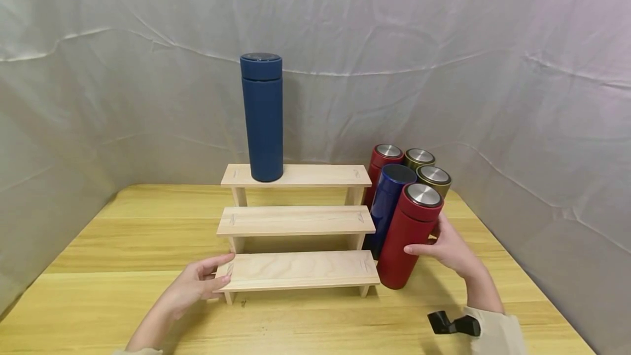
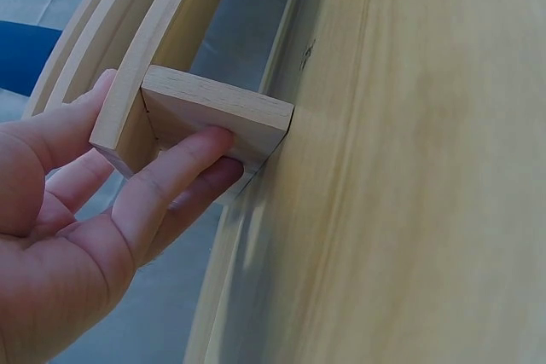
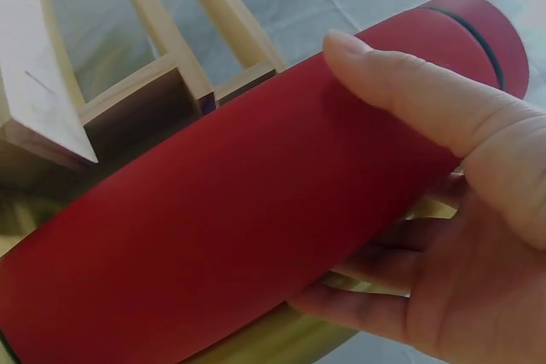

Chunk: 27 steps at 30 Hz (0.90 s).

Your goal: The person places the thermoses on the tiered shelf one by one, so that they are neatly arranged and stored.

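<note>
A three-tier wooden display stand (image 1: 300, 270) stands on the wooden table. At the left end of its lowest step, my left hand (image 1: 189, 285) holds the board, with fingers against the side leg (image 2: 213, 108) in the left wrist view. My right hand (image 1: 452, 250) grips a red thermos bottle (image 1: 405, 240) with a steel-topped lid, just right of that step. The thumb lies across the bottle's side and the other fingers go behind it, partly hidden. In the head view the bottle leans slightly, its top toward the right.
A dark blue thermos (image 1: 263, 125) stands upright on the top step, left of its middle. Behind the held bottle cluster a glossy blue thermos (image 1: 386, 207), another red thermos (image 1: 377, 171) and two gold-rimmed ones (image 1: 434, 175). Grey cloth (image 1: 325, 70) hangs around the table (image 1: 123, 245).
</note>
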Tool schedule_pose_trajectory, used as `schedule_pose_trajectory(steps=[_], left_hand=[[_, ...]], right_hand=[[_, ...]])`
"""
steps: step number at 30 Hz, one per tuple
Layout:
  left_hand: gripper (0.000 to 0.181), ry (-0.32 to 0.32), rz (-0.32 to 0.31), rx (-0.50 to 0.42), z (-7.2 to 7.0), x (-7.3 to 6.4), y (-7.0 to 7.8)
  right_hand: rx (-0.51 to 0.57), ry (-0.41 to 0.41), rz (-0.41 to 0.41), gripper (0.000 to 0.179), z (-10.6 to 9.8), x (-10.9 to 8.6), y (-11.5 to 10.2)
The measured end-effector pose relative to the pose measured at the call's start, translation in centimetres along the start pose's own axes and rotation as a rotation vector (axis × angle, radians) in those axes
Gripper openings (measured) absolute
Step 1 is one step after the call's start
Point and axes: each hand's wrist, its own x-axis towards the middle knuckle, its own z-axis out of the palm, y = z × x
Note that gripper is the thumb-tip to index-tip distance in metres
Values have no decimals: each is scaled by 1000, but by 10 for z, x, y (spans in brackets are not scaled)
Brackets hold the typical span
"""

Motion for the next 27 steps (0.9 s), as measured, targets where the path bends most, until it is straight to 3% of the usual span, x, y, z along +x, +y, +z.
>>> schedule_pose_trajectory(steps=[6,27], left_hand=[[60,-1,0,0,0,0,0],[60,-6,2,-3,0,-1,0]], right_hand=[[-26,-37,29,71,3,0,5],[-95,98,53,69,2,-1,-2]])
